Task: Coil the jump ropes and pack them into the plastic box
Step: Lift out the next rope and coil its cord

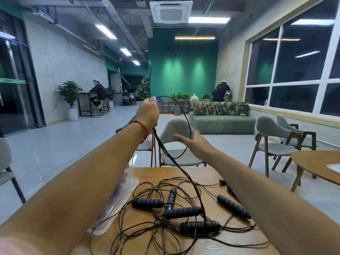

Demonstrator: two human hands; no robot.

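Note:
My left hand [149,112] is raised high above the table and grips a thin black jump rope cord [187,118] that loops out to the right and hangs down to the table. My right hand [191,142] is open with straight fingers, just right of the loop and touching or nearly touching it. On the wooden table [230,243] lies a tangle of thin cords with several black foam-grip handles [182,212]. A clear plastic box [117,196] sits at the table's left edge, partly hidden behind my left forearm.
Grey chairs [176,142] stand just beyond the table, more chairs [270,142] and a round wooden table [316,166] at right. A green sofa [222,124] stands farther back. People sit and stand far off.

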